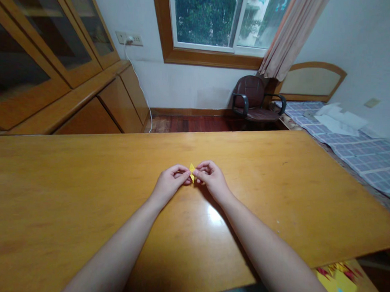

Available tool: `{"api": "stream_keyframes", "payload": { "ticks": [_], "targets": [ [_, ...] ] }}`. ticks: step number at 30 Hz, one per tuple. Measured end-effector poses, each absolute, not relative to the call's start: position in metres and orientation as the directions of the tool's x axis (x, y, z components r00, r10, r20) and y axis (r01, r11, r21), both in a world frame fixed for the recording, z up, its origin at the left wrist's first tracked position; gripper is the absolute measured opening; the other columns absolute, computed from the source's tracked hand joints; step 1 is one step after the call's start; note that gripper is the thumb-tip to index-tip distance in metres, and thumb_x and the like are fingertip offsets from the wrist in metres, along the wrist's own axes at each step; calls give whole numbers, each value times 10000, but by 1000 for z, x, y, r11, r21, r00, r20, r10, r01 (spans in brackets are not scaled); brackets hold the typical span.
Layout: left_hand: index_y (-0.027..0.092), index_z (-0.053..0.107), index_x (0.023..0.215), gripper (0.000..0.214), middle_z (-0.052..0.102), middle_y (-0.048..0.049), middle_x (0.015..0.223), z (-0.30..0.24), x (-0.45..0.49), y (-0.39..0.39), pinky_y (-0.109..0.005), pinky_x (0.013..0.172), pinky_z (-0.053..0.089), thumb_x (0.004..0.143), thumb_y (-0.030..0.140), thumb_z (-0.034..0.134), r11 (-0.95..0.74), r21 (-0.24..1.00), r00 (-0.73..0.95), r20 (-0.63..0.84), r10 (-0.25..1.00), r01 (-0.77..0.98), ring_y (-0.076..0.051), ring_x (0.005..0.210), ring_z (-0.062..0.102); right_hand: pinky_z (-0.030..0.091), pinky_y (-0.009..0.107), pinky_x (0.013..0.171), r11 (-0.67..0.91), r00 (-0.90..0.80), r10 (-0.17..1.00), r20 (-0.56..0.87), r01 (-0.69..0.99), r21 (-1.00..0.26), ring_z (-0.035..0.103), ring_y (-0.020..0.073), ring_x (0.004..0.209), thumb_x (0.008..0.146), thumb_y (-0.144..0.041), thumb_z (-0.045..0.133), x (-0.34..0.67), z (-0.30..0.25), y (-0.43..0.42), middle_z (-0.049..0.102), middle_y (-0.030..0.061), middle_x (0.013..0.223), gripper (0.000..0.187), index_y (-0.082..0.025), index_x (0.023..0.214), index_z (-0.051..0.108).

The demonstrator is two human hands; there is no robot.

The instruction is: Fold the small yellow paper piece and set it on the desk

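Observation:
A small folded piece of yellow paper (191, 170) is pinched between both my hands just above the wooden table (81, 192). My left hand (171, 182) has its fingers curled and pressed onto the paper's left side. My right hand (209, 177) grips the paper's right side with thumb and fingertips closed. Most of the paper is hidden by my fingers; only a small yellow corner shows.
A wooden cabinet with glass doors (48, 68) stands at the left. A dark office chair (254, 99) sits under the window, and a bed with a checked cover (361, 150) lies at the right. Yellow and red paper sheets (338, 280) lie below the table's near right corner.

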State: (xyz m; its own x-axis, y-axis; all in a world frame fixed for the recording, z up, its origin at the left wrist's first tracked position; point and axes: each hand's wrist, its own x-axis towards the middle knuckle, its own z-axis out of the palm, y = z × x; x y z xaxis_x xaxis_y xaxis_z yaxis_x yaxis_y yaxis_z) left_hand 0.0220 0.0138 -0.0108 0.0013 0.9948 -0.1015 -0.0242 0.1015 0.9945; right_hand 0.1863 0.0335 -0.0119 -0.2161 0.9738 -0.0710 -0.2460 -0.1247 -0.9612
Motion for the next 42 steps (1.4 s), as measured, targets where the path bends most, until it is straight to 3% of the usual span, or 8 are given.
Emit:
{"api": "stream_keyframes", "payload": {
  "ticks": [10, 22, 32, 42],
  "targets": [
    [153, 662, 814, 361, 702, -16, 713, -17, 21, 14, -262, 681, 555, 716, 484, 765, 33, 999, -20, -32, 999, 19, -155, 670, 685, 409, 222, 520, -93, -171, 984, -48, -261, -961, 559, 96, 517, 618, -368, 838, 183, -9, 31, 595, -66, 598, 388, -198, 804, 543],
    [141, 663, 772, 429, 695, -15, 699, -12, 24, 14, -257, 660, 546, 604, 497, 833, 85, 996, -67, -87, 994, -33, -148, 643, 670, 419, 227, 526, -54, -189, 982, -18, -186, -981, 556, 99, 575, 669, -373, 794, 183, -11, 30, 630, -30, 756, 377, -200, 907, 558],
    [139, 694, 774, 445, 700, -11, 699, -6, 24, 14, -255, 667, 550, 580, 509, 847, 148, 986, -8, -149, 989, -79, -132, 631, 653, 397, 230, 550, -95, -205, 978, -42, -255, -962, 527, 89, 548, 632, -344, 824, 186, -11, 33, 608, -53, 654, 360, -195, 837, 569],
    [154, 634, 877, 445, 701, -18, 733, -11, 21, 14, -248, 648, 532, 647, 493, 807, 150, 988, 20, -150, 989, -27, -140, 638, 664, 375, 221, 508, -125, -155, 984, -83, -287, -950, 507, 82, 497, 609, -340, 830, 183, -6, 31, 619, -64, 627, 384, -199, 832, 551]
  ]
}}
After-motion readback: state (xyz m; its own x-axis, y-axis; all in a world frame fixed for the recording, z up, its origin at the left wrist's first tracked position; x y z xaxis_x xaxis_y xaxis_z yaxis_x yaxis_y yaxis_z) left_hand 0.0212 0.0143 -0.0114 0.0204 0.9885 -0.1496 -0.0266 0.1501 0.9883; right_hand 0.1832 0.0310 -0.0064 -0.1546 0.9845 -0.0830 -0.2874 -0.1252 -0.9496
